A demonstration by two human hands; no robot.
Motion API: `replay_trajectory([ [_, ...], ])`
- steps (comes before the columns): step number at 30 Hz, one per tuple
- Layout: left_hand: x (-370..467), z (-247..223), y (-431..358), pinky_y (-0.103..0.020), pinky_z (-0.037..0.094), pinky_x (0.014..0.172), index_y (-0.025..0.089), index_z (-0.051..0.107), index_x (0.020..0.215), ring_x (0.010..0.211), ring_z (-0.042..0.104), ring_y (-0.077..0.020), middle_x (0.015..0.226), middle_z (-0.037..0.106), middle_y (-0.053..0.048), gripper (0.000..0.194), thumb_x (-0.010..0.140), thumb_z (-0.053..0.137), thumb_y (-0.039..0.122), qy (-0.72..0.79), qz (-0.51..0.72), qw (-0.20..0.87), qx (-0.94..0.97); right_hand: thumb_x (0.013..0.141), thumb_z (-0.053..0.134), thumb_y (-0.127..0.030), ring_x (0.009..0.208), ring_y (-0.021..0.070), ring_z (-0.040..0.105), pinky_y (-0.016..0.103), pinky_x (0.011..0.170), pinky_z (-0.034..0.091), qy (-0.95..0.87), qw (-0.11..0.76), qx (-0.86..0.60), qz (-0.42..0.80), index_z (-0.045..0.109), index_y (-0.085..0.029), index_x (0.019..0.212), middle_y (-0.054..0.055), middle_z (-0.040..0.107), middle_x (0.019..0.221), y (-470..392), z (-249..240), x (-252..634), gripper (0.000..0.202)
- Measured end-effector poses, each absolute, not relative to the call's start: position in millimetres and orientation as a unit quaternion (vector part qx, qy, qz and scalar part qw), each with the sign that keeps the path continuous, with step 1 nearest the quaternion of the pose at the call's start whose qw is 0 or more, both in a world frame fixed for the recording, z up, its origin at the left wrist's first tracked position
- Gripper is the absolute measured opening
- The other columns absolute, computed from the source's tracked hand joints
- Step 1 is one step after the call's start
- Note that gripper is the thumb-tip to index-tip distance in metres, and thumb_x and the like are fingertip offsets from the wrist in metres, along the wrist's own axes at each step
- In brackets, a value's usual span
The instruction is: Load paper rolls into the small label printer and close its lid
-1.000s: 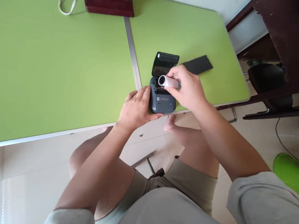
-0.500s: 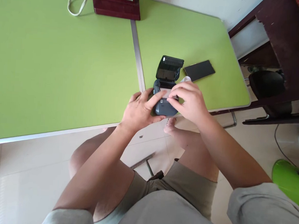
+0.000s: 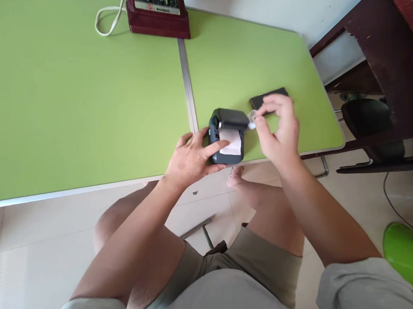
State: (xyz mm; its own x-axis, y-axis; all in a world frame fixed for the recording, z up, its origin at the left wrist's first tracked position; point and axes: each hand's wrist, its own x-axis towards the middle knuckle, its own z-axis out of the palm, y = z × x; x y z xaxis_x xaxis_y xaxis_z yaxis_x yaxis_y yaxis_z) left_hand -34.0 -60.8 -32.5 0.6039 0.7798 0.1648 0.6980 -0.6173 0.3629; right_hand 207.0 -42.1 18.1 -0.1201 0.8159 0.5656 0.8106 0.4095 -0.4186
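A small dark grey device (image 3: 231, 159), with a black lid (image 3: 232, 118) tilted part-way over it, sits at the near edge of the green table. White paper (image 3: 232, 144) lies across its front. My left hand (image 3: 192, 158) grips the device's left side, its index finger resting on the paper and its thumb along the near edge. My right hand (image 3: 277, 126) is raised to the right of the lid, thumb and forefinger near a small whitish round item (image 3: 252, 119); blur hides whether they touch it.
A black phone (image 3: 258, 100) lies behind my right hand. At the far edge of the green table (image 3: 91, 98) stands a dark red appliance (image 3: 161, 25) with a white cable (image 3: 111, 22). A dark chair (image 3: 367, 119) and a green object (image 3: 404, 252) are at the right.
The lid has swung down from upright toward the device. My right hand has moved off the paper, up and to the right. More of the paper now shows, while my left hand stays at the device.
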Motion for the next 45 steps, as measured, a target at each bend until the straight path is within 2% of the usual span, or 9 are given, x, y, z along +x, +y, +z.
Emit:
replay_trajectory([
  [3,-33.4,-31.1,-61.3,-0.057,0.041,0.120,0.038,0.058,0.151,0.143,0.056,-0.0362,0.160,0.049,-0.021,0.065,0.094,0.062,0.071,0.422,0.155,0.136,0.883,0.098,0.060,-0.042,0.070,0.0179,0.062,0.037,0.073,0.053,-0.663,0.441,-0.597,0.096,0.061,-0.025,0.093,0.001,0.064,0.075,-69.7,14.4,202.4,0.018],
  [8,-34.3,-31.2,-60.3,-0.060,0.040,0.120,0.039,0.055,0.154,0.141,0.057,-0.0382,0.162,0.049,-0.020,0.066,0.095,0.063,0.069,0.418,0.156,0.138,0.884,0.093,0.065,-0.054,0.045,0.0083,0.042,0.026,0.048,0.034,-0.506,0.419,-0.659,0.368,0.042,-0.024,0.058,-0.006,0.043,0.049,-75.5,-4.9,190.8,0.051],
  [14,-32.6,-30.4,-59.7,-0.058,0.042,0.119,0.033,0.042,0.164,0.139,0.059,-0.0390,0.161,0.050,-0.020,0.091,0.086,0.076,0.067,0.442,0.144,0.144,0.873,0.077,0.080,-0.062,0.042,0.0082,0.047,0.023,0.040,0.033,-0.481,0.358,-0.659,0.455,0.044,-0.024,0.057,-0.005,0.047,0.047,-58.8,-2.7,187.6,0.056],
  [22,-24.5,-23.4,-60.8,-0.057,0.041,0.121,0.031,0.050,0.156,0.142,0.059,-0.0386,0.158,0.054,-0.019,0.087,0.081,0.083,0.060,0.465,0.140,0.155,0.861,0.087,0.075,-0.045,0.041,0.0067,0.041,0.022,0.037,0.027,-0.470,0.318,-0.678,0.467,0.039,-0.024,0.060,-0.005,0.047,0.046,-57.7,-0.7,189.5,0.050],
  [28,-27.1,-32.3,-62.1,-0.051,0.039,0.126,0.004,0.030,0.164,0.143,0.059,-0.0383,0.158,0.054,-0.029,0.110,0.085,0.079,0.063,0.451,0.167,0.166,0.861,0.076,0.077,-0.071,0.048,0.0082,0.046,0.023,0.043,0.034,-0.480,0.335,-0.656,0.476,0.043,-0.023,0.062,-0.005,0.047,0.054,-63.2,-4.0,189.2,0.060],
  [32,-32.1,-33.6,-64.5,-0.052,0.039,0.127,0.004,0.036,0.161,0.144,0.059,-0.0368,0.159,0.052,-0.029,0.093,0.097,0.062,0.066,0.437,0.170,0.166,0.867,0.068,0.078,-0.078,0.050,0.0095,0.047,0.025,0.046,0.036,-0.482,0.329,-0.651,0.486,0.047,-0.023,0.063,-0.004,0.050,0.054,-63.9,0.8,190.3,0.063],
  [36,-37.2,-30.0,-64.3,-0.046,0.040,0.128,0.002,0.039,0.161,0.148,0.056,-0.0359,0.163,0.049,-0.027,0.098,0.091,0.076,0.061,0.442,0.146,0.165,0.870,0.063,0.086,-0.070,0.053,0.0092,0.046,0.025,0.049,0.035,-0.489,0.326,-0.641,0.494,0.041,-0.024,0.063,-0.006,0.049,0.056,-65.2,2.3,192.8,0.064],
  [41,-39.2,-28.5,-61.2,-0.046,0.046,0.124,0.013,0.044,0.162,0.144,0.060,-0.0339,0.162,0.054,-0.019,0.086,0.092,0.078,0.050,0.455,0.161,0.176,0.858,0.065,0.088,-0.061,0.057,0.0102,0.046,0.025,0.053,0.037,-0.504,0.318,-0.636,0.491,0.038,-0.024,0.065,-0.008,0.045,0.059,-66.8,-1.3,196.2,0.063],
  [45,-37.2,-27.6,-61.7,-0.048,0.047,0.124,0.016,0.045,0.162,0.143,0.060,-0.0355,0.162,0.054,-0.017,0.095,0.084,0.087,0.049,0.462,0.161,0.186,0.852,0.070,0.086,-0.058,0.057,0.0109,0.047,0.026,0.053,0.036,-0.517,0.321,-0.629,0.484,0.038,-0.025,0.066,-0.007,0.048,0.059,-66.7,-4.1,198.1,0.058],
])
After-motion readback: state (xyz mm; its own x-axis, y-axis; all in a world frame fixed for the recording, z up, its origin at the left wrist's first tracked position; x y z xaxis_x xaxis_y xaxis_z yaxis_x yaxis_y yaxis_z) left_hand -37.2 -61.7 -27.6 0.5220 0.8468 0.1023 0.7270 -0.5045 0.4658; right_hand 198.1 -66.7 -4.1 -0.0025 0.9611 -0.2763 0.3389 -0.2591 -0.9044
